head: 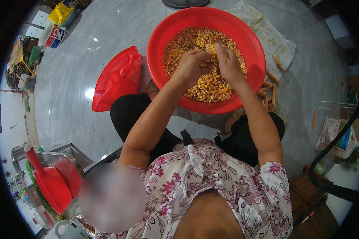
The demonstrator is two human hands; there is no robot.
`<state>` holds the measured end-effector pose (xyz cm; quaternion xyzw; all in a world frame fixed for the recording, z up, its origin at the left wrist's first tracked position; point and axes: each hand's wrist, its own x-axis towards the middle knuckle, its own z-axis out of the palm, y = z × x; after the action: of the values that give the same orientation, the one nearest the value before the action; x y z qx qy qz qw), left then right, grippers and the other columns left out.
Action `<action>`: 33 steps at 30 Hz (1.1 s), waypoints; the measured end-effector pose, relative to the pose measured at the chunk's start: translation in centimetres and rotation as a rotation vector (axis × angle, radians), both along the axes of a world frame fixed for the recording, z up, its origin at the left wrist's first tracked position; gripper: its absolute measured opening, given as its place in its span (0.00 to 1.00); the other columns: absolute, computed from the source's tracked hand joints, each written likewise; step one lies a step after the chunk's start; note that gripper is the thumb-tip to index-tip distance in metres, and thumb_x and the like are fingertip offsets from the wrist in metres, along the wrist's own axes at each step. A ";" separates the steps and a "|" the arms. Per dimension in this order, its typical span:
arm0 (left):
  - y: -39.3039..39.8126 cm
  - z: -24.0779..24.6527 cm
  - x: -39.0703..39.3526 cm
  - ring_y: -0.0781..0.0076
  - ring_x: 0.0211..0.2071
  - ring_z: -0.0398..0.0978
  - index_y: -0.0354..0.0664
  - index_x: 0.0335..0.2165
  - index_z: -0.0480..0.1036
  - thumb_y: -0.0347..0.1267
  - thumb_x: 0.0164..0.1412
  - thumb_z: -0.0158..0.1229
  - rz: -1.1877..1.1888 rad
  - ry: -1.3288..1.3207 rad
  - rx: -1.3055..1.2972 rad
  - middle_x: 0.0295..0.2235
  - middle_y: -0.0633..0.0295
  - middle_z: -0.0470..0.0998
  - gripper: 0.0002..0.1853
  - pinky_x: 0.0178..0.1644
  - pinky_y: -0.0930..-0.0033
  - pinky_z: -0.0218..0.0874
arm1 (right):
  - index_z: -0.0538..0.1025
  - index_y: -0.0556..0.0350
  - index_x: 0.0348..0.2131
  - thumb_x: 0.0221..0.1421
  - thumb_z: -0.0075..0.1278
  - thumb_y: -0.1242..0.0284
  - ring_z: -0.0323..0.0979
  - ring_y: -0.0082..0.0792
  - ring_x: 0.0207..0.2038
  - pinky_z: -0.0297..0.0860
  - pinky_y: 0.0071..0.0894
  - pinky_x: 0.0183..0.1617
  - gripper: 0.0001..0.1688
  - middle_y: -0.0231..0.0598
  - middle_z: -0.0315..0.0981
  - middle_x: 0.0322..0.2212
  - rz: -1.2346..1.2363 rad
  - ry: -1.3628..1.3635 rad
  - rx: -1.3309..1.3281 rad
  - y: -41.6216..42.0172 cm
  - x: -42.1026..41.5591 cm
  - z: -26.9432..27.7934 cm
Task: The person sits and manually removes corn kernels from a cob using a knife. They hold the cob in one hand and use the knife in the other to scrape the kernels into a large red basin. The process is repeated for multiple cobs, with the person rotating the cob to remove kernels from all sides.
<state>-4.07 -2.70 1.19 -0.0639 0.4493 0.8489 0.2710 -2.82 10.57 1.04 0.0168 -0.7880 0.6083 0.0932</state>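
Note:
A wide red plastic basin [155, 44] stands on the floor between my feet, with a thick layer of loose corn kernels [212, 89] in it. Over the kernels, my right hand [229, 65] grips a piece of yellow corn cob [211, 48], its thumb against the upper side. My left hand [193, 65] is curled just beside the cob's lower end. Its fingertips are partly hidden, so whether it holds anything is unclear. Bare corn cobs [269, 92] lie in a heap on the floor at the basin's right.
Left of the basin lies a red plastic bag [118, 80]. A whitish plastic sheet [266, 33] spreads on the floor at the far right of the basin. At lower left, a red scoop [49, 182] rests by a metal container. A white bucket [52, 35] stands farther off.

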 end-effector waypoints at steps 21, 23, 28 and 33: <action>0.1 -0.7 0.1 0.73 0.27 0.68 0.39 0.23 0.66 0.26 0.52 0.47 -0.004 0.089 -0.015 0.25 0.64 0.67 0.04 0.32 0.69 0.63 | 0.68 0.62 0.31 0.58 0.37 0.59 0.69 0.53 0.32 0.63 0.43 0.32 0.22 0.54 0.70 0.26 0.051 -0.079 0.177 0.4 -0.2 0.3; 0.3 -0.2 0.2 0.72 0.28 0.68 0.39 0.24 0.66 0.27 0.53 0.47 -0.012 -0.022 0.027 0.26 0.64 0.68 0.04 0.34 0.68 0.63 | 0.68 0.61 0.31 0.58 0.36 0.59 0.69 0.53 0.31 0.63 0.44 0.32 0.22 0.54 0.70 0.25 0.018 -0.038 0.186 0.2 -0.1 0.1; 0.1 -0.5 0.2 0.73 0.30 0.69 0.39 0.24 0.66 0.28 0.54 0.47 -0.061 0.058 -0.036 0.27 0.63 0.69 0.05 0.38 0.66 0.64 | 0.68 0.60 0.31 0.58 0.36 0.59 0.69 0.56 0.29 0.63 0.48 0.30 0.21 0.55 0.70 0.23 0.045 -0.032 0.284 0.1 -0.1 -0.2; 0.2 -2.1 -0.3 0.73 0.30 0.69 0.39 0.24 0.66 0.26 0.53 0.46 -0.077 0.087 -0.010 0.27 0.63 0.69 0.04 0.36 0.68 0.65 | 0.69 0.60 0.30 0.58 0.36 0.59 0.69 0.56 0.31 0.63 0.48 0.31 0.21 0.56 0.70 0.23 0.051 -0.043 0.359 -0.1 0.1 0.1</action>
<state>-4.33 -2.52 -0.89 -0.0110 0.4671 0.8375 0.2834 -2.71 10.50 1.18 0.0402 -0.8850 0.4604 0.0564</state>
